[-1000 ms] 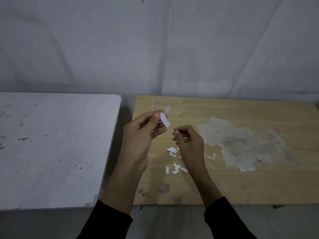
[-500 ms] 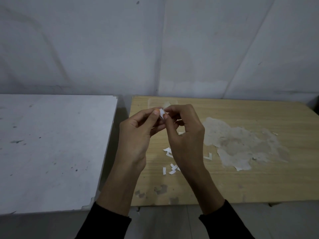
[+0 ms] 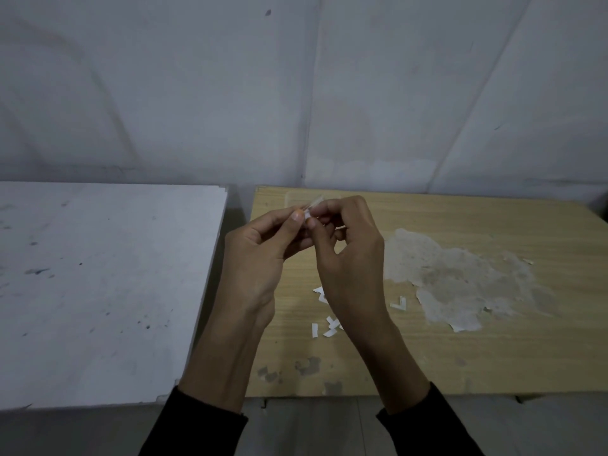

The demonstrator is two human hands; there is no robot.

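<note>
A grey wall [image 3: 197, 93] runs behind two tops set side by side: a white surface [image 3: 98, 291] on the left, speckled with dark marks, and a wooden surface [image 3: 493, 357] on the right. The wood carries a wide pale patch [image 3: 460, 274] where its skin is worn off. Both hands are raised over the near-left part of the wood, fingertips meeting. The left hand [image 3: 260, 258] pinches a small white slip [image 3: 307, 216] between thumb and forefinger, and the right hand [image 3: 352, 255], fingers curled, nips the same slip from the other side, so it sits in the air between them, well above the wood. Just behind the fingertips, at the far edge, lies a shallow clear tray [image 3: 296, 197]; the hands hide most of it and I cannot tell what it holds. White scraps [image 3: 330, 325] lie scattered under the right wrist, with one bent scrap [image 3: 398, 303] apart beside the patch
</note>
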